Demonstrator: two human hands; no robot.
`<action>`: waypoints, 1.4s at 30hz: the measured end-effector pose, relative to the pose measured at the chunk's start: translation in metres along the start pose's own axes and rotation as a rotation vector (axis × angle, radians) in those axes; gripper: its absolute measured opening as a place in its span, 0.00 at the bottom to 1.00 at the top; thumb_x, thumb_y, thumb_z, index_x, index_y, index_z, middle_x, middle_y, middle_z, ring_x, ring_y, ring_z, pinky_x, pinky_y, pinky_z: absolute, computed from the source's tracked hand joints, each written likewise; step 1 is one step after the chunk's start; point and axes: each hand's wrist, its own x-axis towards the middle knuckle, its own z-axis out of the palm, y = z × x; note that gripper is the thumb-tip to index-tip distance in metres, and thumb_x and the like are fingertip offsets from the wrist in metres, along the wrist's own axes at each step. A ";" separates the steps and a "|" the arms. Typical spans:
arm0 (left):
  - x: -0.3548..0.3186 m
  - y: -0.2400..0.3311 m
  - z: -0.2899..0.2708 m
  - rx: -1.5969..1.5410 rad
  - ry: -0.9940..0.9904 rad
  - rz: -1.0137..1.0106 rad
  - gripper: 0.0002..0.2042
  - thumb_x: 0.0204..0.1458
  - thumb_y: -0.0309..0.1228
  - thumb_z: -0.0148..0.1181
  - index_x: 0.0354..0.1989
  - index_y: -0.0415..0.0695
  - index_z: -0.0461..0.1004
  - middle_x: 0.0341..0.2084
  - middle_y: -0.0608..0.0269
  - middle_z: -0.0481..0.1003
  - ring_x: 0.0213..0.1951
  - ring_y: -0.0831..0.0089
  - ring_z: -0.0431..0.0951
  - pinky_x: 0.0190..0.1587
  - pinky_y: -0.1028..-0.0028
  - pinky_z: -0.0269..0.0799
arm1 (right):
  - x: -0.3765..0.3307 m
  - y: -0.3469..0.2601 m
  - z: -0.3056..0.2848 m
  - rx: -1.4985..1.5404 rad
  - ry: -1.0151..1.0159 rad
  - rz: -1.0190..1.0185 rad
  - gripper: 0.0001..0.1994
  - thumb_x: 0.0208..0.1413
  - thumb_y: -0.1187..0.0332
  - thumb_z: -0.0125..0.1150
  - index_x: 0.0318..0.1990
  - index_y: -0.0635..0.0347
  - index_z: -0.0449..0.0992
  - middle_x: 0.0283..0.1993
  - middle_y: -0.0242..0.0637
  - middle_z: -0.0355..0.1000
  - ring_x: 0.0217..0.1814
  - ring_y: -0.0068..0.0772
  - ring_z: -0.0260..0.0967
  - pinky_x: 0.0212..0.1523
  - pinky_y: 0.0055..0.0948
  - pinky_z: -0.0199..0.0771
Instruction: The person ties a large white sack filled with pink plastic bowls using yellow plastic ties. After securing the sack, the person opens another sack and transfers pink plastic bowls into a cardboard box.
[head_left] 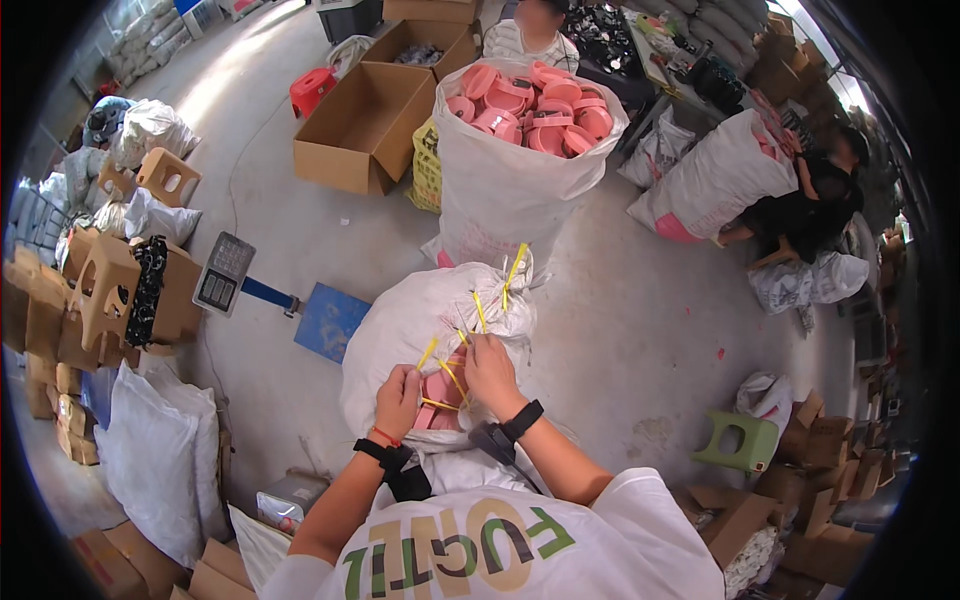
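Note:
A full white woven sack [395,325] lies in front of me, its mouth partly drawn together by yellow plastic straps [515,272]. Through the gap, pink plastic pieces [432,388] show. At the gap's left side my left hand [398,402] is closed on the sack's edge, and a yellow strap end sticks up beside its fingertips. My right hand [490,376] is closed at the other side, pinching a yellow strap that crosses the opening. Something thin and dark juts out above its fingers, too small to name.
Behind stands an open sack [510,190] heaped with pink round plastic parts [545,105]. A blue platform scale [332,322] lies left, beyond it a cardboard box [365,125]. A green stool [735,442] is at right. Two people [530,40] [815,195] sit farther off.

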 end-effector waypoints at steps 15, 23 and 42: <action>0.004 -0.002 -0.002 -0.181 0.007 0.011 0.09 0.61 0.32 0.44 0.34 0.40 0.67 0.19 0.72 0.64 0.22 0.85 0.62 0.26 0.82 0.59 | -0.014 -0.027 0.004 -0.112 -0.028 -0.093 0.09 0.55 0.68 0.49 0.35 0.66 0.69 0.33 0.50 0.68 0.37 0.52 0.66 0.38 0.45 0.67; 0.001 0.001 -0.004 -0.377 -0.035 -0.054 0.10 0.62 0.32 0.42 0.32 0.41 0.64 0.20 0.70 0.63 0.23 0.82 0.62 0.28 0.81 0.61 | -0.049 0.005 0.028 0.538 -0.205 0.276 0.10 0.59 0.69 0.43 0.36 0.67 0.70 0.25 0.44 0.70 0.27 0.41 0.68 0.33 0.37 0.70; 0.004 -0.002 -0.007 -0.319 -0.070 -0.046 0.10 0.61 0.35 0.46 0.33 0.41 0.67 0.18 0.73 0.65 0.22 0.86 0.61 0.25 0.83 0.59 | -0.008 0.024 0.004 0.402 -0.131 0.221 0.11 0.56 0.72 0.46 0.39 0.67 0.74 0.37 0.46 0.73 0.38 0.39 0.72 0.41 0.32 0.70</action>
